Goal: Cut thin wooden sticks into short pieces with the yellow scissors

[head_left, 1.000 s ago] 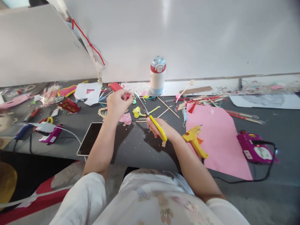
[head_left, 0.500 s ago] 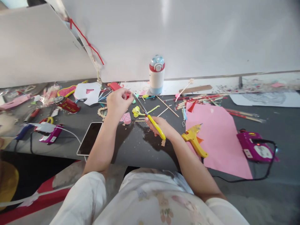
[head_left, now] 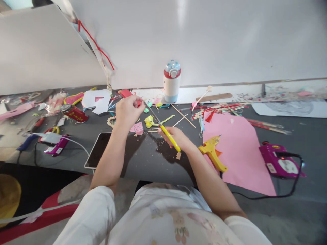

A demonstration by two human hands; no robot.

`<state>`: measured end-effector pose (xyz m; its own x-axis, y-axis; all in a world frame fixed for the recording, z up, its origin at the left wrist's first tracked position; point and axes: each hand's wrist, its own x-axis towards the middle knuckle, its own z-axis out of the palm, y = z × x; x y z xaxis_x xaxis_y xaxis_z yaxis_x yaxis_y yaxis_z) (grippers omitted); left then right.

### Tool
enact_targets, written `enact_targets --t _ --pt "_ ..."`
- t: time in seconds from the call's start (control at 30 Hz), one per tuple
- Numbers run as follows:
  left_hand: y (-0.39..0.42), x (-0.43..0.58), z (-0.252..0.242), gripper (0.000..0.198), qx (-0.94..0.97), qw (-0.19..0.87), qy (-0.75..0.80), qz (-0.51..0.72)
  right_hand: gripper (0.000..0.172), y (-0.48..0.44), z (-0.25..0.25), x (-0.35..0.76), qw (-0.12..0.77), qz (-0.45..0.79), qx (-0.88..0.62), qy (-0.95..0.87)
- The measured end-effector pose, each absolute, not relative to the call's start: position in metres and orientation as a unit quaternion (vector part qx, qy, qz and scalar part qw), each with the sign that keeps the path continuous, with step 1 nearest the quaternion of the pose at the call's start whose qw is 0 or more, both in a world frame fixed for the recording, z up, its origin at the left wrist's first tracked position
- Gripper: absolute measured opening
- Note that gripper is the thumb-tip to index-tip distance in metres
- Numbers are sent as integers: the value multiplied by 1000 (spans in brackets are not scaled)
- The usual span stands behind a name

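Yellow-handled scissors (head_left: pixel 163 129) in the right hand (head_left: pixel 179 137), curling fingers round the grips and holding the blades nearly together above the grey table (head_left: pixel 148 170), between both hands. Pinching thumb against fingers in the left hand (head_left: pixel 127 110), apparently gripping a small red piece (head_left: pixel 139 103). Pointing tips forward and leftward at that pinch, running the long axis diagonally back to the handles. Seemingly cutting, mid-snip; showing no finished cut, leaving the remainder impossible to tell.
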<state>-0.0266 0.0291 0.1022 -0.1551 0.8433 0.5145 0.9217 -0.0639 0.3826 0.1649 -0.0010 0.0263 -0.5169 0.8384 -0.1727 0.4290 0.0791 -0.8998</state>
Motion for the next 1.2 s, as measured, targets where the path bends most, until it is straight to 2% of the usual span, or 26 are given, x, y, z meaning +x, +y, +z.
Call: enact_targets --t 0.63,0.77,0.87,1.07,1.2 --pt "31 -27 101 12 -651 61 -676 -339 50 -2 38 165 196 448 -461 -740" --pt "29 -29 101 17 -656 56 -672 -341 49 -1 37 165 200 433 -474 -740" --pt "25 -29 95 28 -632 46 -671 -386 49 0 36 164 203 427 -485 -736" --pt "21 -18 74 28 -600 -51 -639 -479 49 3 32 164 210 443 -479 -728" --pt "23 -13 72 30 -593 -21 -636 -493 47 2 29 163 210 450 -472 -728"
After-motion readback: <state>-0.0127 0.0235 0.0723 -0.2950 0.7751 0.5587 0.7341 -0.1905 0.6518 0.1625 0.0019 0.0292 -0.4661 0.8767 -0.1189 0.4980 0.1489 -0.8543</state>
